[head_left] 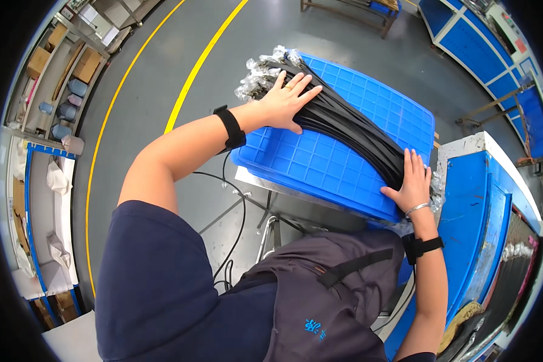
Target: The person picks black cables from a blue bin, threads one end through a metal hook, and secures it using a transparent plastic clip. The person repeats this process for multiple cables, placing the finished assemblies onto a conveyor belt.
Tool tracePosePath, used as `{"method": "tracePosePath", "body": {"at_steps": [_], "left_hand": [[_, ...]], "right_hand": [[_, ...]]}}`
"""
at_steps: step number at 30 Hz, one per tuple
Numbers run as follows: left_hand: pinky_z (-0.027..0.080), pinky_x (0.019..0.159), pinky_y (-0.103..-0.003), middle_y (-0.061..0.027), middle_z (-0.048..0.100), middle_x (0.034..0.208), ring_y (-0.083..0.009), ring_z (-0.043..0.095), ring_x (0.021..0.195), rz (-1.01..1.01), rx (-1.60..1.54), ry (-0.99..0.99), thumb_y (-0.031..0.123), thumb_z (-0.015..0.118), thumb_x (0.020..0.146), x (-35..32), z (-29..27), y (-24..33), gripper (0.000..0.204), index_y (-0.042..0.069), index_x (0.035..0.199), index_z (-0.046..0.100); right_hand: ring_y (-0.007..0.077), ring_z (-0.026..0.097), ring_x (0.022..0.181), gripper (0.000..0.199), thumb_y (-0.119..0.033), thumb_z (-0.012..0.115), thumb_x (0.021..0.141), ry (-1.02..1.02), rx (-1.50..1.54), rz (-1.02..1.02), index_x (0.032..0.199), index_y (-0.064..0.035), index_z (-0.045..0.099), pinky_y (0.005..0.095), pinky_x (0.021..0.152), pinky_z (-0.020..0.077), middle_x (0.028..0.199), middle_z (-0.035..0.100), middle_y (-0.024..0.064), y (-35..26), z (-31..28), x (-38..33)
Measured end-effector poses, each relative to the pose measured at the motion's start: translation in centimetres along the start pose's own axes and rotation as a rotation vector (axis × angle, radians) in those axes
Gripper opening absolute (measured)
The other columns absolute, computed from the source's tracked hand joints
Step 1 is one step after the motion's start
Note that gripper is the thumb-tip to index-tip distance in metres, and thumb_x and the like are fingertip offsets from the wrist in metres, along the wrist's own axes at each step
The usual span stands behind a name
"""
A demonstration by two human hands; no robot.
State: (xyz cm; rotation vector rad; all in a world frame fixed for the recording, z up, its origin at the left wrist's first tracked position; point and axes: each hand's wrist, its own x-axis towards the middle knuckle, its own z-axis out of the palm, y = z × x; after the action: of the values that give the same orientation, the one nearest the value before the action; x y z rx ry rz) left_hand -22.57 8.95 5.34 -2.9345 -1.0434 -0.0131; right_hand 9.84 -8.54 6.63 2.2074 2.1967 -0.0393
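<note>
A thick bundle of long black strips (pixel 350 128) lies across a blue plastic crate (pixel 338 175) with a gridded surface. Clear plastic wrapping (pixel 260 77) bunches around the strips' far-left ends, and more shows at the near-right end, partly behind my right hand. My left hand (pixel 286 102) rests on the bundle close to the left ends, fingers spread and thumb apart. At the other end, my right hand (pixel 415 184) lies on the strips with its fingers stretched out and thumb apart. Neither hand is wrapped around the bundle.
A worn blue and white workbench (pixel 467 187) stands right of the crate, with more black strips (pixel 516 277) on it. Black cables (pixel 242 223) hang down to the floor beside a metal stool (pixel 270 238). Shelves with boxes (pixel 87 65) line the left side.
</note>
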Motion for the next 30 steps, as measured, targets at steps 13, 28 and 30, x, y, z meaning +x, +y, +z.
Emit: {"method": "tracePosePath", "body": {"at_steps": [13,28,30], "left_hand": [[0.015,0.105,-0.054,-0.0168,0.021,0.142,-0.0328,0.02,0.132,-0.029,-0.061,0.089,0.036,0.07,0.069,-2.2,0.3,1.7,0.091,0.012,0.139,0.018],[0.017,0.106,-0.047,-0.0174,0.032,0.135,-0.0335,0.025,0.129,-0.247,-0.333,0.247,0.031,0.052,0.086,-12.5,4.4,6.0,0.053,0.005,0.129,0.036],[0.017,0.105,-0.048,-0.0173,0.031,0.136,-0.0334,0.024,0.13,-0.274,-0.256,0.209,0.03,0.05,0.087,-12.5,5.0,6.8,0.051,0.005,0.129,0.037]], "right_hand": [[0.0318,0.028,0.129,0.099,-0.033,0.077,0.058,0.112,0.066,0.003,0.138,-0.0069,0.023,0.052,0.102,0.0206,0.14,0.029,0.0158,-1.3,0.0,-3.0],[0.0359,0.045,0.112,0.044,-0.011,0.063,0.075,0.376,0.523,-0.117,0.115,0.0001,0.05,0.0435,0.097,0.0328,0.119,0.051,0.0176,-4.8,2.3,-9.1],[0.0352,0.046,0.111,0.043,-0.011,0.063,0.075,0.361,0.479,-0.155,0.114,-0.0002,0.051,0.0436,0.097,0.0329,0.119,0.051,0.0167,-5.0,2.6,-10.0]]}}
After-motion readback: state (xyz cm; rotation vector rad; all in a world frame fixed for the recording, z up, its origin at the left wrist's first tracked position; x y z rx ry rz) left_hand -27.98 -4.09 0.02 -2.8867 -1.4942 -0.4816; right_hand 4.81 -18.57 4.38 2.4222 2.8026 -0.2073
